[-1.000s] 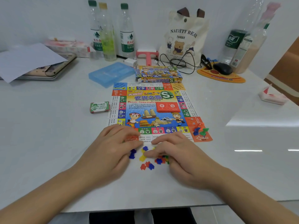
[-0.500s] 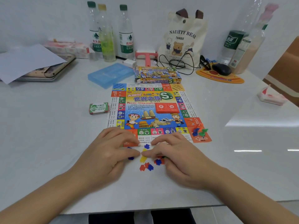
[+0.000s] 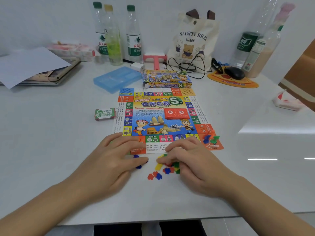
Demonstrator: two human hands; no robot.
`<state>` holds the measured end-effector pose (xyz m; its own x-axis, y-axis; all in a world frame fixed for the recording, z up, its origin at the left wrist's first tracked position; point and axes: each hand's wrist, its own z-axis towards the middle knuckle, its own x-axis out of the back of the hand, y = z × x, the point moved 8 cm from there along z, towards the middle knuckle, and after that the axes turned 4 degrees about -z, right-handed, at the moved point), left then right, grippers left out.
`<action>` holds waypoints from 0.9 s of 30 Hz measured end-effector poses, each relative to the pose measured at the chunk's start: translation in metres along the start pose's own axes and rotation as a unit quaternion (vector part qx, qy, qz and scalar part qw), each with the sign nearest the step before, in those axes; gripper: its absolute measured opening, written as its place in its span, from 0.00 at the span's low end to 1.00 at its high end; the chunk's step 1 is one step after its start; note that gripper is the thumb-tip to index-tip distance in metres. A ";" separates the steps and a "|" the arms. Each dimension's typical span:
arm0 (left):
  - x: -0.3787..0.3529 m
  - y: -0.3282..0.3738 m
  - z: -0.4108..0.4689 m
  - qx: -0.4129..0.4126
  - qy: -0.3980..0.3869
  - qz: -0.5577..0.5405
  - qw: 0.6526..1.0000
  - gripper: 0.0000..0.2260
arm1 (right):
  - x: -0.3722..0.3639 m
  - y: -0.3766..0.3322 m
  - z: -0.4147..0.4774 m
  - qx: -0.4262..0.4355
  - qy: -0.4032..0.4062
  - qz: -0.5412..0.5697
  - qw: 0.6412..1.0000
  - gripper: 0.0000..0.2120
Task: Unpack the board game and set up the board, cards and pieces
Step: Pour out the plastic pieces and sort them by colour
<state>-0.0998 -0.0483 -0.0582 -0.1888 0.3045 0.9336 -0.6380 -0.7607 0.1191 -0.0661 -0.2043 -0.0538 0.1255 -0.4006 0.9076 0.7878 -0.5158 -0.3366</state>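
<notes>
Left hand (image 3: 110,162), right hand (image 3: 194,162) touch flat house-shaped tokens (image 3: 158,176).

The board (image 3: 163,116) has a blue middle with cartoon pictures and a border of many-coloured squares. The card stack (image 3: 176,114) is red. The small pieces (image 3: 166,170) are red, blue, yellow and green. The worktop (image 3: 51,150) is white.

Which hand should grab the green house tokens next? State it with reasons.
Right. The right hand rests against the green house tokens; the left hand lies farther off, beside blue tokens.
</notes>
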 end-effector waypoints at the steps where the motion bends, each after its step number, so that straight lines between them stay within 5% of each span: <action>1: 0.001 0.001 -0.004 -0.013 -0.001 -0.002 1.000 0.17 | 0.001 0.001 0.000 -0.002 0.005 0.002 1.000 0.19; 8: -0.005 0.009 -0.026 -0.067 -0.044 -0.016 0.997 0.20 | -0.002 0.004 -0.001 0.001 0.014 0.006 1.000 0.20; 21: 0.005 0.019 -0.028 -0.038 -0.021 -0.018 0.999 0.19 | 0.011 0.001 -0.017 0.010 0.058 0.015 0.998 0.22; 27: -0.008 0.027 -0.020 -0.042 -0.056 0.016 0.997 0.22 | -0.001 -0.019 -0.027 0.047 0.012 -0.005 0.999 0.23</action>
<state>-0.1305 -0.0603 -0.0694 -0.1297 0.2112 0.9688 -0.6940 -0.7171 0.0634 -0.0971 -0.2149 -0.0548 0.1036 -0.4139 0.9044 0.8422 -0.4472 -0.3011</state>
